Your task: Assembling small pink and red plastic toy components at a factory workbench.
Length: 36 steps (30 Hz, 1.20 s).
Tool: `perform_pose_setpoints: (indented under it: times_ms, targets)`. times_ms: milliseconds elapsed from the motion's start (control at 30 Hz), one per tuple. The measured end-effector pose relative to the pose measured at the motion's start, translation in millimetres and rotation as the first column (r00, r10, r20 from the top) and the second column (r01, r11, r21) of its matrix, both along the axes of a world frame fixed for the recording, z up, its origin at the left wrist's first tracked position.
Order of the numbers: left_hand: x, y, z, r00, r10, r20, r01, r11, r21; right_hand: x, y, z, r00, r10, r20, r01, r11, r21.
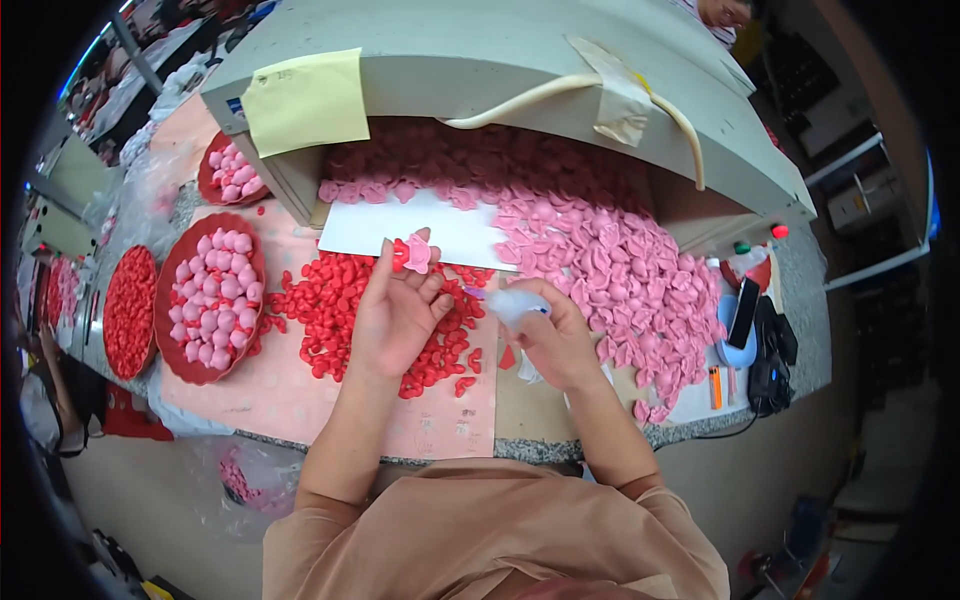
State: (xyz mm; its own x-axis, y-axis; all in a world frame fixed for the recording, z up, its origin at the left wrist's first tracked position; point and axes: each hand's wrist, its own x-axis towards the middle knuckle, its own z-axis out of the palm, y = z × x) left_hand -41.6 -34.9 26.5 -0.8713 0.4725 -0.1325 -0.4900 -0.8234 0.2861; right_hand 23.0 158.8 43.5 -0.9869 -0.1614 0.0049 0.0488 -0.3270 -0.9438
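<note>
Between the fingertips of my left hand is a small pink piece with a red piece against its left side. My right hand is wrapped round a translucent squeeze bottle. Its thin purple-tinted nozzle points left, toward my left hand, apart from the pink piece. Below my left hand spreads a heap of small red pieces. To the right of the bottle lies a large heap of pink, shell-like pieces, reaching back under the grey cabinet.
A grey cabinet overhangs the back of the table. At left stand a red tray of pink-and-red pieces, a basket of red pieces and a smaller bowl. A black phone and black cable lie at right.
</note>
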Motion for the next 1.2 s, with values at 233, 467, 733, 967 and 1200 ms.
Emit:
perform_pose_setpoints:
  times_ms: [233,467,733,967,1200]
  targets:
    - [8.1,7.4,-1.3,0.995,-0.095,-0.03,0.093,0.994,-0.059,14.6,4.3,23.1,0.977,0.201,-0.067,-0.211,0.926,-0.312]
    - [14.1,25.2,-8.8,0.983,-0.172,0.057,0.176,0.982,-0.072,11.7,22.4,14.5,0.973,-0.006,-0.232,-0.078,0.933,-0.35]
    - [27.6,40.4,-12.3,0.946,-0.284,0.155,0.301,0.948,-0.103,-12.6,43.2,-1.8,0.878,-0.46,-0.137,0.474,0.874,0.107]
    - [25.2,44.1,-9.3,0.952,-0.248,0.179,0.28,0.941,-0.188,-9.9,39.2,-8.5,0.871,-0.402,-0.283,0.473,0.841,0.261]
    - [25.4,42.7,-8.9,0.952,-0.243,0.187,0.278,0.94,-0.195,-9.0,36.3,-10.6,0.863,-0.378,-0.334,0.48,0.82,0.312]
